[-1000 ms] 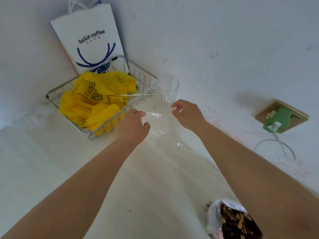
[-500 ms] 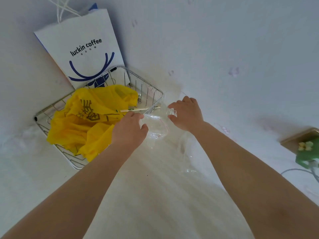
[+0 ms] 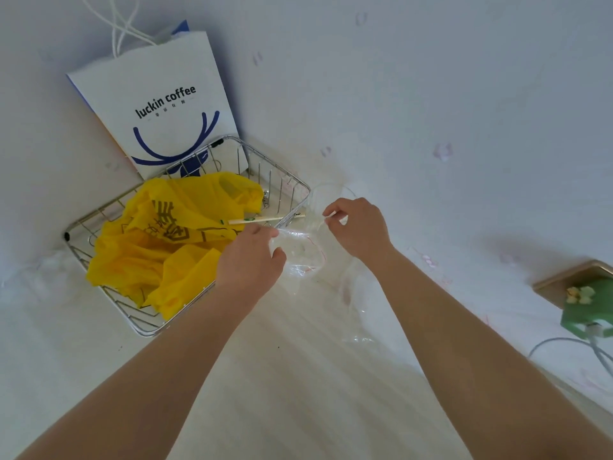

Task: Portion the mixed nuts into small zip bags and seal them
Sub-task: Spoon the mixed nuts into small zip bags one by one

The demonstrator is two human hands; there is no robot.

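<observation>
Since a second ago I see my left hand [image 3: 252, 257] and right hand [image 3: 356, 227] have lifted the zip bag [image 3: 300, 250] off the table [image 3: 298, 393] and drawn its mouth apart, each pinching an edge, the right at 2 o'clock from the left. I judge it's opening for filling. The nuts have dropped out of frame at 6 o'clock. The clear bag is hard to trace; the glass [image 3: 326, 197] beyond is faint beside the basket [image 3: 298, 187]

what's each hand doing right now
Left hand: pinching one edge of the clear zip bag.
Right hand: pinching the opposite edge of the same bag.
</observation>
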